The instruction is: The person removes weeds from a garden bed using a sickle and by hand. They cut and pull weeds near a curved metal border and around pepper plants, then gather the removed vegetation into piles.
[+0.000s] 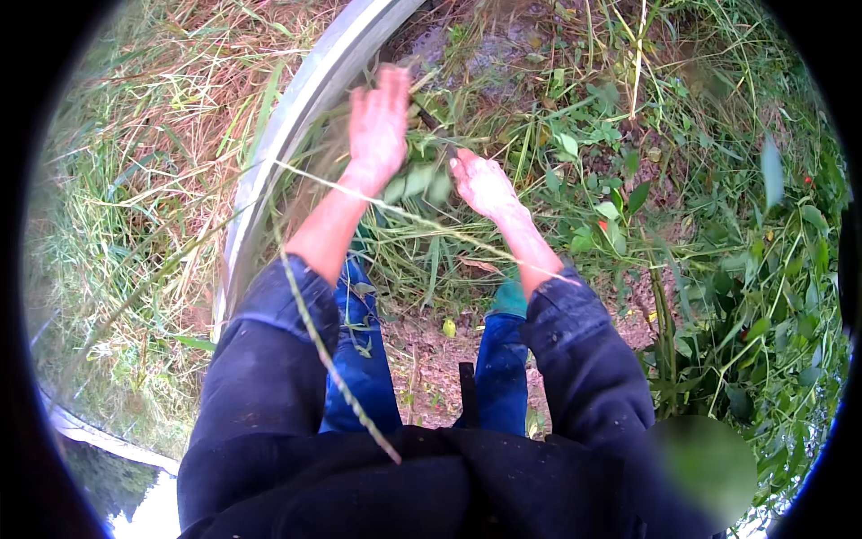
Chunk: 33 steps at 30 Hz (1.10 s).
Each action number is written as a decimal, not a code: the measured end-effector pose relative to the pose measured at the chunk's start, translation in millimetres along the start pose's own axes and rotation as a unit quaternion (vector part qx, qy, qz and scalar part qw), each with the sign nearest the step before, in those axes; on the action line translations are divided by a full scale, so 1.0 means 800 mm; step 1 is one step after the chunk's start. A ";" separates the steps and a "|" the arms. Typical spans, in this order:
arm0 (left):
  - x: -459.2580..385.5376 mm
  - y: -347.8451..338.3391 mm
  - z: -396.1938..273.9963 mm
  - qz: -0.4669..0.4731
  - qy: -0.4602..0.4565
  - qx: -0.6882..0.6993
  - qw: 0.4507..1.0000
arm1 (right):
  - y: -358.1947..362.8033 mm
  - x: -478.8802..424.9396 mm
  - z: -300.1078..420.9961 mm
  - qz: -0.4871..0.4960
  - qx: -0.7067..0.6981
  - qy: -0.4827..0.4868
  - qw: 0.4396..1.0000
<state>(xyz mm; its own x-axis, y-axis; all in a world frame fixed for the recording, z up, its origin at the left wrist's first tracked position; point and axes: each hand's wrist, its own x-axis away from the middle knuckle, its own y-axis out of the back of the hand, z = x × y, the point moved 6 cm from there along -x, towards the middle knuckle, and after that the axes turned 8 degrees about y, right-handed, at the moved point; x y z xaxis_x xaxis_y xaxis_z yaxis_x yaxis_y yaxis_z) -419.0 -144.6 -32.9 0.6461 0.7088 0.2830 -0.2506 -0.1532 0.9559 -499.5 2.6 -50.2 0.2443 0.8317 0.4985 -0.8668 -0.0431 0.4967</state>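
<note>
My left hand (379, 121) is raised over the weeds beside a pale curved rim, its fingers extended and blurred by motion; whether it touches any stems cannot be told. My right hand (479, 176) is closed around the end of a dark, thin tool (425, 116), whose kind is unclear. That tool points up and left towards my left hand, and its far end is hidden among leaves. Cut or loose grass (417, 236) lies in a tangle below both hands. A long pale grass stem (431, 226) crosses in front of my forearms.
A pale curved rim (262, 155) runs down the left, with dry grass (182, 101) beyond it. Leafy plants with red fruits (603, 226) grow at the right, near an upright stem (663, 323). Bare soil (431, 350) shows between my legs.
</note>
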 end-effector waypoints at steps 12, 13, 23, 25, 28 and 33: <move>0.009 -0.092 0.001 0.210 -0.026 0.179 0.961 | 0.001 -0.028 -0.081 0.011 0.219 -0.086 0.972; 0.005 -0.088 0.001 0.202 -0.063 0.157 0.965 | -0.045 0.022 -0.100 -0.060 0.196 -0.001 0.979; 0.094 -0.119 0.064 0.112 -0.069 -0.024 0.991 | -0.066 0.118 -0.012 -0.033 -0.006 -0.085 0.996; 0.068 -0.101 0.047 0.167 -0.095 -0.007 0.981 | -0.063 0.028 -0.010 0.013 0.140 -0.008 0.990; 0.058 -0.080 0.041 0.164 -0.119 0.042 0.978 | -0.072 0.034 -0.055 0.008 0.205 -0.012 0.979; 0.116 -0.038 0.043 0.207 -0.043 0.194 0.958 | -0.071 0.332 -0.087 0.125 0.095 -0.207 0.966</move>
<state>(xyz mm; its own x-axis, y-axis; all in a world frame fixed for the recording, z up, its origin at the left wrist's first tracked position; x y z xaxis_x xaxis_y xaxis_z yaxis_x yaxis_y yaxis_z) -326.7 -97.8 -33.3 0.6103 0.4759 0.6332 -0.2223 -0.6643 0.7136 -415.2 264.7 4.8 0.2247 0.4920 0.8411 -0.8351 -0.3476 0.4264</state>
